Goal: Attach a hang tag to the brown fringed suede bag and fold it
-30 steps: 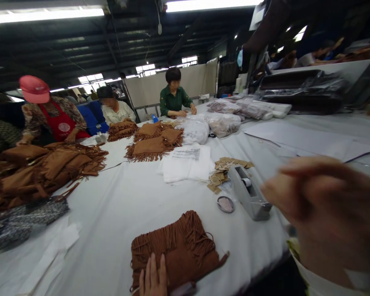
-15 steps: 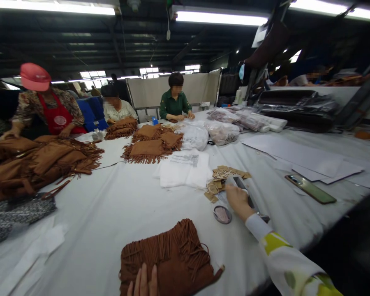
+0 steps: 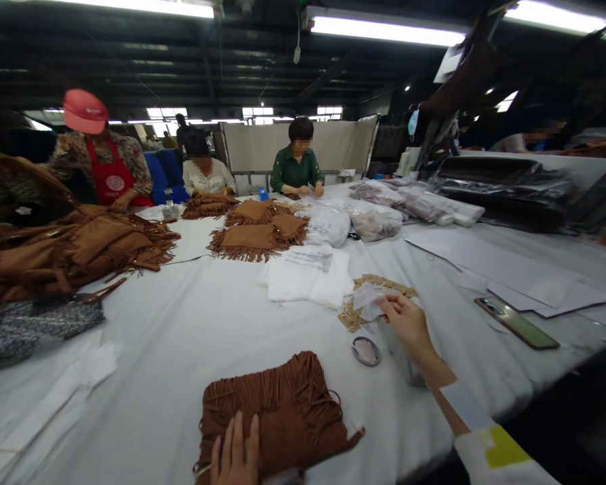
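A brown suede bag with fringe (image 3: 295,421) lies on the table in front of me. My left hand (image 3: 236,453) rests flat on its left part, fingers stretched out. Off to the right, my right hand (image 3: 408,327) pinches a small translucent white sheet (image 3: 367,301) between thumb and fingers. That sheet hangs over a heap of brown paper tags with white strings (image 3: 352,320). Just below sits a small round dish-like thing (image 3: 366,351) with something pinkish in it. A grey object (image 3: 404,357) is mostly hidden behind my right hand and wrist.
White packets (image 3: 308,286) lie beyond the bag, with fringed brown bags (image 3: 247,239) farther back and a big pile (image 3: 81,249) at left. A phone (image 3: 518,323) and white sheets (image 3: 495,263) are at right. Several co-workers sit or stand across the table.
My right hand has come off the grey, metal-edged device and now holds the translucent sheet over the tags. My left hand stays on the bag. The view has shifted slightly.
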The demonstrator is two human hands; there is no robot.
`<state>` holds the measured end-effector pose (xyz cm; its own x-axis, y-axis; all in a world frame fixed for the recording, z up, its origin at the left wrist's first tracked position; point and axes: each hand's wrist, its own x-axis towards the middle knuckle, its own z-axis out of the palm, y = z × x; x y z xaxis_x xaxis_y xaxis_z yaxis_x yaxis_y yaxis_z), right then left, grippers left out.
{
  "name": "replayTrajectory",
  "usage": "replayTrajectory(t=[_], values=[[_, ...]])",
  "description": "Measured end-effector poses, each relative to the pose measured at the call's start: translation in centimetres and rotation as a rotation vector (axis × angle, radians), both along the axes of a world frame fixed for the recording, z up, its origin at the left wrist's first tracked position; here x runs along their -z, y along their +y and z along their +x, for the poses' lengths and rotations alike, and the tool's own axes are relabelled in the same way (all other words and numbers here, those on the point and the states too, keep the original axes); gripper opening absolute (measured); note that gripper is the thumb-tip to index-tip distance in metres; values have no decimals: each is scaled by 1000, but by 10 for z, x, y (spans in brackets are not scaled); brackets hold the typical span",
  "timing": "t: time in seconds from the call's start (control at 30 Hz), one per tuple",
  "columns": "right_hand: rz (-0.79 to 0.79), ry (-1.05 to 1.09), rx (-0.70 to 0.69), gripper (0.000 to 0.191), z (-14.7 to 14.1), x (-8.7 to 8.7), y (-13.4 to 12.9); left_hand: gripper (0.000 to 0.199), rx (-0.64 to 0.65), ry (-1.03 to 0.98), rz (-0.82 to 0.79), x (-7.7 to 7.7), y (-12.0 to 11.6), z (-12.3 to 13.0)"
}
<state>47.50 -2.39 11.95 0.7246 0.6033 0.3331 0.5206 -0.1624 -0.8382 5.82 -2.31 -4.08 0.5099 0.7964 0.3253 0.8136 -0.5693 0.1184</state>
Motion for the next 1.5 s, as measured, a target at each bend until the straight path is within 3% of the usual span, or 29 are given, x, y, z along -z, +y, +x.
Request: replayTrajectory(t=[0.07,0.17,0.23,0.3,0.47,0.57,0.67,0.77,0.87,0.97,1.07,1.13,1.27,1.37,1.43,1.5], values=[[52,-53,-33,33,-25,1,-3,84,25,-2,-9,-3,0,0],[12,-385,-91,23,-63,4,-6,96,69,-27,-62,-20,-2,-5],[13,-608,-208,20,-87,6,-6,106,100,-71,-126,-38,-2,-14],[16,-732,-359,18,-110,11,-6,99,118,-161,-189,-55,-1,-27],[-21,-735,-673,17,-172,39,-11,35,-64,-507,-312,-72,3,-51],[-57,-668,-757,18,-206,59,-16,35,27,-430,-403,-70,6,-47],[-112,-568,-798,16,-230,75,-20,45,75,-264,-377,-67,8,-38],[-136,-451,-817,13,-243,82,-21,32,100,-258,-335,-64,6,-35],[-147,-351,-837,14,-252,81,-20,26,95,-474,-312,-63,1,-41],[-161,-299,-889,15,-263,74,-16,24,-148,-740,-266,-68,1,-50],[-178,-277,-950,16,-281,71,-9,22,-360,-847,-217,-77,10,-54],[-190,-273,-989,17,-294,74,-2,25,-334,-838,-185,-83,20,-50],[-206,-310,-1037,16,-310,85,8,31,-42,-670,-289,-84,33,-36],[-175,-305,-1123,16,-304,85,7,31,112,-576,-379,-78,34,-31],[-129,-250,-1191,19,-295,82,3,30,69,-634,-340,-74,34,-36],[-75,-189,-1211,22,-285,79,-2,27,-87,-712,-272,-71,37,-44]])
